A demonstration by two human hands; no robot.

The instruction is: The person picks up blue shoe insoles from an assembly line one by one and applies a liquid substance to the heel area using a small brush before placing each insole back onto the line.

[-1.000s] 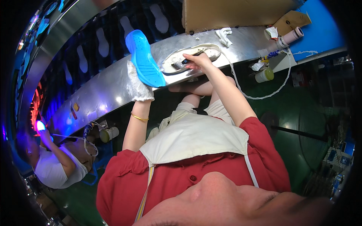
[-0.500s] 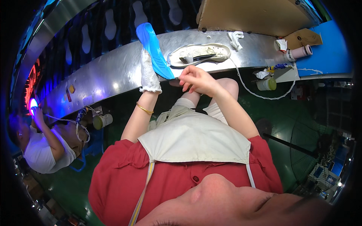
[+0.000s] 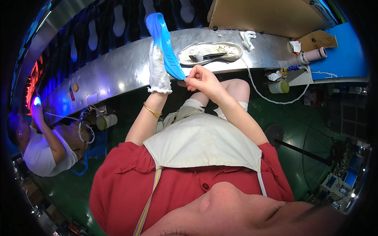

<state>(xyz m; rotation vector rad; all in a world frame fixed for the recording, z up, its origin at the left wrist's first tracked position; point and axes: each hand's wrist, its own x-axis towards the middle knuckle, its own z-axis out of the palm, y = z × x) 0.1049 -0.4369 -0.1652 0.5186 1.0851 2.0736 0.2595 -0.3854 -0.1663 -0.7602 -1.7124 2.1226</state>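
A bright blue shoe sole [image 3: 169, 55] stands tilted over the front edge of the metal bench, one end up and away, the other down toward me. My left hand [image 3: 158, 65], in a whitish knit glove, is closed on the sole from its left side; its fingers are mostly hidden behind it. My bare right hand [image 3: 202, 82] pinches thumb and forefinger at the sole's near tip. Just beyond, a pale oblong tray [image 3: 232, 51] with white residue lies on the bench, holding a dark-handled brush [image 3: 212, 56].
Along the far side runs a dark conveyor [image 3: 104, 33] carrying pale soles. A crumpled white glove [image 3: 247, 39], a cardboard sheet [image 3: 264, 15] and a pink cylinder [image 3: 315, 55] are at the right. A white hose [image 3: 267, 101] loops below. Another person [image 3: 47, 151] works at far left.
The blue sole and my left hand have shifted slightly up and away. My right thumb and forefinger have closed together at the sole's near tip.
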